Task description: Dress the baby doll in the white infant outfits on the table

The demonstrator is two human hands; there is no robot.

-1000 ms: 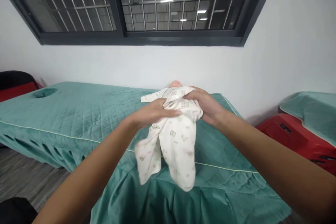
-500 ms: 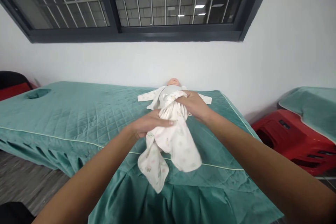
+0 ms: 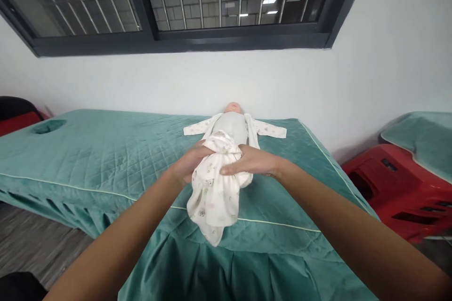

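Both my hands grip a pair of white printed baby pants (image 3: 215,193), bunched at the top and hanging loosely below. My left hand (image 3: 193,162) holds the left side of the bunched cloth, its fingers partly hidden behind the fabric. On the right side my right hand (image 3: 252,160) pinches the cloth, with the thumb across its front. Just beyond lies a baby doll (image 3: 233,124) on its back in a grey-white body. An opened white printed jacket (image 3: 270,129) is on it, both sleeves spread out. The doll's legs are hidden behind the pants and my hands.
A green quilted cover (image 3: 106,150) lies over the massage bed, which has a face hole (image 3: 48,126) at the left. Red plastic stools (image 3: 406,188) stand at the right, beside another green cover (image 3: 423,136). A barred window (image 3: 219,4) is in the white wall behind.
The pants are gathered more tightly and have shifted slightly left. My right hand has come down toward me, my left has risen a little, and more of the doll's body shows.
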